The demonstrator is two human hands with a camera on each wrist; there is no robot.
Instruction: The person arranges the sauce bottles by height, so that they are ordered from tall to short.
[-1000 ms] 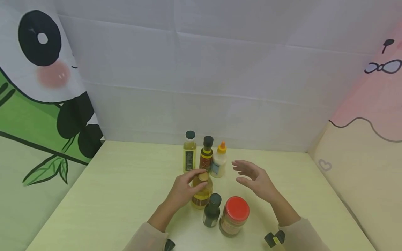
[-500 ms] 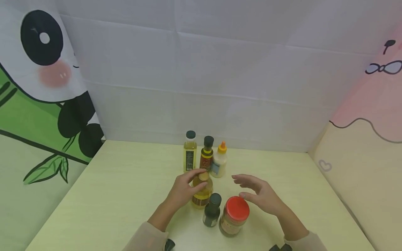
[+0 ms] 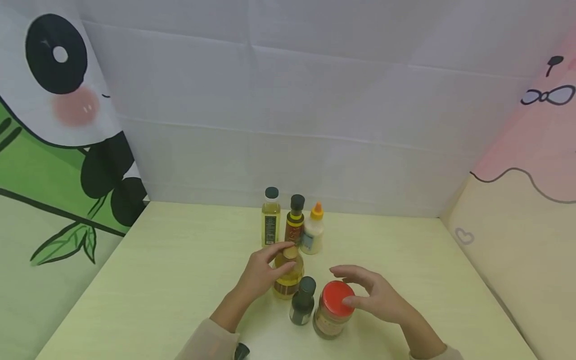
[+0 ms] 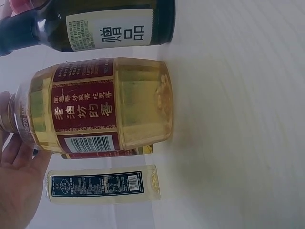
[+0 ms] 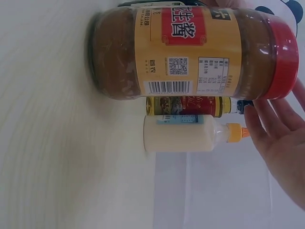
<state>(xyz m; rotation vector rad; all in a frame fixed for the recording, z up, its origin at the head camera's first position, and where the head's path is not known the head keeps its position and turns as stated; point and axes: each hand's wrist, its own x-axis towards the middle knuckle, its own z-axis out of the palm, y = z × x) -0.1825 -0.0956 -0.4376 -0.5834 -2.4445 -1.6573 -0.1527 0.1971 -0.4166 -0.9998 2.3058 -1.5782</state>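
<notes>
My left hand (image 3: 260, 272) holds the cap of a squat bottle of golden oil (image 3: 286, 289) between thumb and fingers; the bottle stands upright on the table. Its dark red label faces the left wrist camera, where part of the left hand (image 4: 19, 186) shows at the cap. At the red-lidded peanut butter jar (image 3: 329, 325), my right hand (image 3: 382, 300) is spread loosely, thumb overlapping the lid's edge in the head view. In the right wrist view, the fingers lie close beside the red lid (image 5: 283, 57). Between bottle and jar stands a small dark green bottle (image 3: 300, 306).
Behind the oil stand a slim bottle of pale oil (image 3: 270, 225), a dark-capped bottle with a red label (image 3: 294, 225) and a white squeeze bottle with an orange tip (image 3: 312, 235). A white cloth wall (image 3: 315, 160) closes off the back of the pale table (image 3: 189, 240).
My right hand has come down and toward me, from beside the white squeeze bottle to the jar's red lid. The left hand has stayed at the oil bottle's cap.
</notes>
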